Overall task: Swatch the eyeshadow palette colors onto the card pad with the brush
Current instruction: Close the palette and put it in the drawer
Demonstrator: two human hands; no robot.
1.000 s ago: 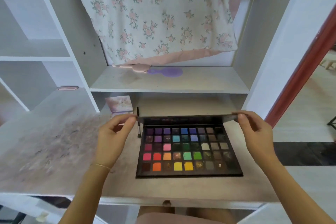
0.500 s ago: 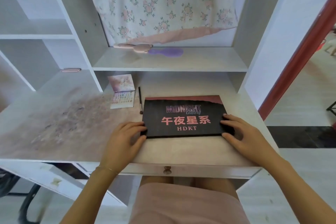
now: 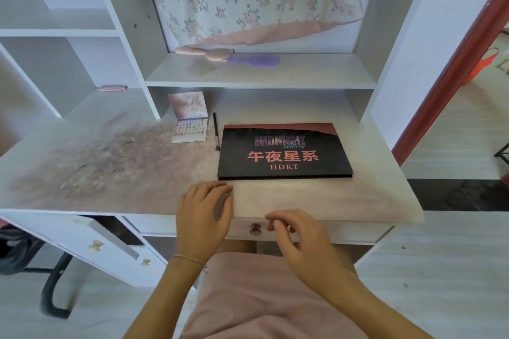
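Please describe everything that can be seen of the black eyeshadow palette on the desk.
The eyeshadow palette is a flat, wide rectangular case, closed, lying flat on the white desk. Its lid looks like black card with a dusky pink band along the far edge, purple "MIDNIGHT Galaxy" lettering, pink Chinese characters and "HDKT". The brush lies just off its left far corner. Neither the left hand nor the right hand touches it.

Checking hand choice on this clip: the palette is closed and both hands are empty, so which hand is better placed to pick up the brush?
Probably the left hand. The brush lies beside the palette's left edge, on that hand's side. The right hand would have to cross over.
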